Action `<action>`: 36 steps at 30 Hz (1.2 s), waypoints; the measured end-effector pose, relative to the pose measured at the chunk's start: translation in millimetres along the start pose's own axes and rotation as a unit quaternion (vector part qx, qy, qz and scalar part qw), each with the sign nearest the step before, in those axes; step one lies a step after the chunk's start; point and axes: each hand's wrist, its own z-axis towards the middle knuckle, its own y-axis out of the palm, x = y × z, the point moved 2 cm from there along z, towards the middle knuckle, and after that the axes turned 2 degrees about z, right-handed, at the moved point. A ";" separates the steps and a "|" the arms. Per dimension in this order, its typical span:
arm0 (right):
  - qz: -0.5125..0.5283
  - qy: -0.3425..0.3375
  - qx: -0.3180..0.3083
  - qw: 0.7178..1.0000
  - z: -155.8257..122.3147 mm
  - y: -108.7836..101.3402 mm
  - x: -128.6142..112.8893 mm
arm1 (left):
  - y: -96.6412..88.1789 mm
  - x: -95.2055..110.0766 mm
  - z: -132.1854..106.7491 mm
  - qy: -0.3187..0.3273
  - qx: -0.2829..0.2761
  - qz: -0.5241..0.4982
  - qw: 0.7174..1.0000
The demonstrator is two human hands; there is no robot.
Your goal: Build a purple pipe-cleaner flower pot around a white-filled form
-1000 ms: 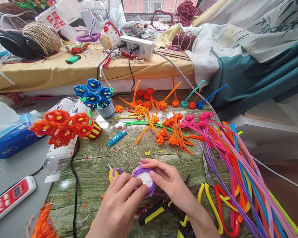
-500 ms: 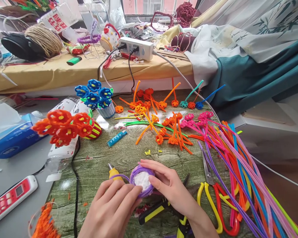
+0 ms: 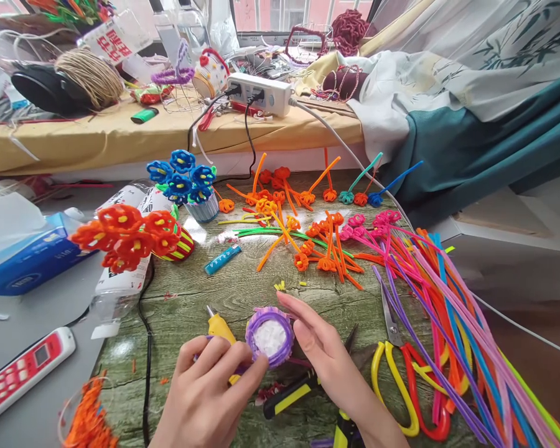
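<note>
The left hand (image 3: 205,392) covered most of the yellow tool (image 3: 220,326), leaving only its tip showing, and the right hand (image 3: 326,364) hid part of the pliers (image 3: 289,398). The bottom edge cut off both wrists (and the orange scraps (image 3: 86,420)). The remote (image 3: 21,370) ran off at left.

A home craft corner, set up at a wood-grain table (image 3: 242,292) beside a window. Pipe cleaners (image 3: 452,311) in many colours fan across the right side, with finished orange twisted flowers (image 3: 308,236) strewn at the centre. Potted blue flowers (image 3: 182,180) and red flowers (image 3: 126,233) stand at left. Scissors (image 3: 401,373) and a yellow glue gun (image 3: 220,326) lie among the scraps. Behind, a cloth-covered ledge holds a twine ball (image 3: 91,74), a power strip (image 3: 259,92) and yarn. Curtains (image 3: 471,93), a tissue box (image 3: 23,255) and a red handset (image 3: 23,367) mark it as domestic.
</note>
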 end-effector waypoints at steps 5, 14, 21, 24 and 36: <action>-0.004 0.000 0.004 1.000 -5.4 8.5 0.9 | 3.5 -0.3 4.0 0.024 0.025 -0.002 0.999; 0.003 -0.006 0.023 1.000 1.4 12.0 -2.7 | -5.4 3.1 3.9 0.048 -0.028 0.013 0.998; -0.010 -0.002 -0.002 1.000 -9.5 12.4 4.1 | -6.8 4.5 -0.1 0.054 -0.013 -0.029 0.998; 0.006 0.005 -0.016 1.000 -10.5 13.7 7.1 | -4.3 5.7 -3.0 0.017 0.014 -0.040 0.999; 0.008 0.029 -0.040 0.999 -12.5 13.2 7.3 | -9.5 1.8 -14.0 -0.077 -0.020 -0.028 0.996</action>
